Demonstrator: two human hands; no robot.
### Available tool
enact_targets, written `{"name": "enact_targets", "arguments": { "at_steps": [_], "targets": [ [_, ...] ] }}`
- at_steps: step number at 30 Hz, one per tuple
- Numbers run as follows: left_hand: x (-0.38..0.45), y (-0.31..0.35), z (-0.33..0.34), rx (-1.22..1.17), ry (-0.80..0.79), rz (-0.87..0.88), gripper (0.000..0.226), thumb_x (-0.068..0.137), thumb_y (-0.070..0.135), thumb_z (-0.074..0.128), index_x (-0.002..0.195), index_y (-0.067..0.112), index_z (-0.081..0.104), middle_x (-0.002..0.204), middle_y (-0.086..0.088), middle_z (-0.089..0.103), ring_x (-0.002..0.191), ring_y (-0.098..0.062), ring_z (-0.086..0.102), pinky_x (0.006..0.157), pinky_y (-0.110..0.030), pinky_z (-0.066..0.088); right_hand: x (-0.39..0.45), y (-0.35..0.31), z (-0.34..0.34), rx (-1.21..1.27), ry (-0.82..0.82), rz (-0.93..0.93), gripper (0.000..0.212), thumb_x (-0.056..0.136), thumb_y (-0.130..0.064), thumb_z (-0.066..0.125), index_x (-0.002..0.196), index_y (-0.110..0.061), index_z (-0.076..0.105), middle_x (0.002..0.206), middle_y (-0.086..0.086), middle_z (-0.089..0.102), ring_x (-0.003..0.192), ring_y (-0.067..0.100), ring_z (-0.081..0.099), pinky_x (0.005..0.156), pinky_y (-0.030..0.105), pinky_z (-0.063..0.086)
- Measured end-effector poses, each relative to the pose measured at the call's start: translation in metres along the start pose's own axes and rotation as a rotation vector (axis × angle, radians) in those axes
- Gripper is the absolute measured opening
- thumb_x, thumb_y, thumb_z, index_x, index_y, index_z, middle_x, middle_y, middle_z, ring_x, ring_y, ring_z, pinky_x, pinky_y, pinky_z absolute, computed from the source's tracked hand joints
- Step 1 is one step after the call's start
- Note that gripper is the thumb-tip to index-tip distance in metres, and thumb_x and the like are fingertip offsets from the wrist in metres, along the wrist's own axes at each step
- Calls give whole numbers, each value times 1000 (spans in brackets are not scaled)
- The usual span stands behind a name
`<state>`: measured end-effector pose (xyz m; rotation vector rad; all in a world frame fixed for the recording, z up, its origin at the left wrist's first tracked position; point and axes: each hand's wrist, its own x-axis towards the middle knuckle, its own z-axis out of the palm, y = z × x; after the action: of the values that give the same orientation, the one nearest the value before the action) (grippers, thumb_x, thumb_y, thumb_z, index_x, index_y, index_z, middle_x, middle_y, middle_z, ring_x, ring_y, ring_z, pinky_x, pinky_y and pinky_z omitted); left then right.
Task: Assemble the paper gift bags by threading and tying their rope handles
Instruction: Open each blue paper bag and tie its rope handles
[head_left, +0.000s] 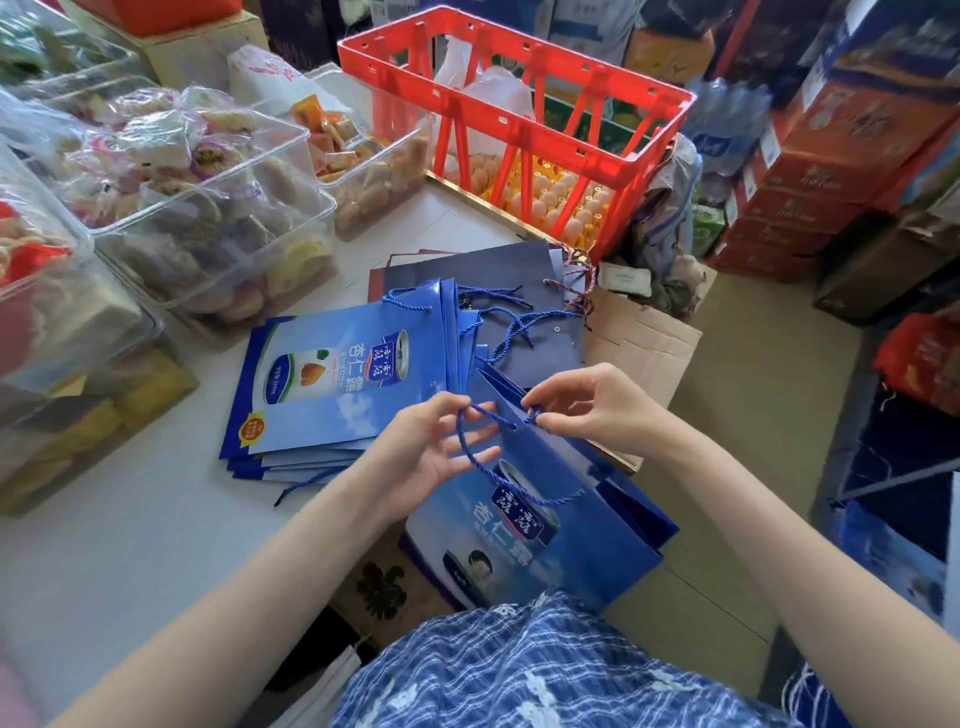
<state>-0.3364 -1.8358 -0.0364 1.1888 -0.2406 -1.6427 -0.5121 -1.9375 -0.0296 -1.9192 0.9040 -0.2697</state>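
A blue paper gift bag (582, 525) hangs off the table's near edge, its top edge held up between my hands. My left hand (426, 447) pinches a blue rope handle (475, 457) where it enters a hole near the bag's top. The rope loops down across the bag's printed face. My right hand (587, 402) pinches the rope's other end at the bag's rim. A stack of flat blue bags (337, 379) with rope handles lies on the white table (130, 519) just beyond my hands.
Clear plastic bins of wrapped snacks (208, 208) line the table's left side. A red plastic crate (519, 119) over egg trays stands at the far edge. Darker blue bags (498, 275) lie behind the stack. Cardboard (639, 338) and stacked boxes (831, 171) fill the floor at right.
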Motion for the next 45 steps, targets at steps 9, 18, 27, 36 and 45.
{"name": "enact_targets", "arguments": {
  "at_steps": [9,18,27,36,45],
  "targets": [
    [0,-9,-5,-249,-60,-34,32,91,20,41,59,19,45,79,0,70,85,-18,70,97,-57,37,-22,15,9,-53,-128,109,19,88,-12,63,106,-19,64,101,0,69,91,17,66,85,28,54],
    [0,-14,-14,-324,-128,-29,27,88,22,48,62,16,43,28,11,24,27,-3,28,94,-44,49,-27,2,13,-144,-318,179,23,88,-13,62,111,-13,66,96,1,69,64,8,65,65,21,55],
    [12,4,5,-46,95,-43,15,92,19,53,78,13,52,57,1,51,44,-7,50,55,-20,53,-26,7,35,-593,-252,108,43,92,-23,55,54,-23,36,56,-8,40,63,18,44,61,27,32],
    [18,-17,30,873,-257,119,16,94,25,54,95,14,65,96,-2,70,89,-9,64,78,-13,45,-55,2,-22,-272,-188,354,31,92,-16,55,66,2,55,55,3,42,34,5,34,39,14,28],
    [30,-31,66,944,-375,109,21,91,29,57,102,12,63,105,-10,69,93,-18,68,80,-12,47,-54,1,-38,-2,14,475,28,93,-12,52,66,-5,49,54,9,54,34,13,49,40,20,39]
  ]
}}
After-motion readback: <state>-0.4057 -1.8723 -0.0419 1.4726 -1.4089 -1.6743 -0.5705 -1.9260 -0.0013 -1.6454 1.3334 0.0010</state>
